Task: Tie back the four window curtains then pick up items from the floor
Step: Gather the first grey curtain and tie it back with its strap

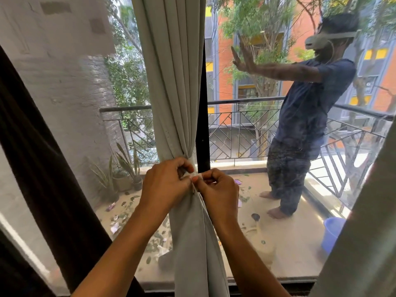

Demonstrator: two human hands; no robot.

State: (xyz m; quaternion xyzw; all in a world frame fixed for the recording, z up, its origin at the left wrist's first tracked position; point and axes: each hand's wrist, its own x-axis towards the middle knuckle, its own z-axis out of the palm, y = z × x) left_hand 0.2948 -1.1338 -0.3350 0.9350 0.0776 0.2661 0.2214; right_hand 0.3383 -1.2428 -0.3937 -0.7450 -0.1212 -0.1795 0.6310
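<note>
Dead centre, left hand point(165, 185) and right hand point(218, 189) curled, pinching a pale tie point(198, 175) at the bunched grey curtain point(173, 82). Dark curtain point(42, 168) crowding 9 o'clock. Beyond, litter point(115, 227) on the balcony floor point(289, 243) at 7 o'clock; blue bucket point(332, 234) at 4 o'clock, contents hidden; railing point(235, 101) edging the far side.

Forearms reach forward; left hand point(166, 183) and right hand point(218, 189) meet, fingers curled, pinching.

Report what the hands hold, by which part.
The left hand and right hand pinch a thin white tie strip by its ends, at the gathered waist of the pale grey fabric curtain.
</note>
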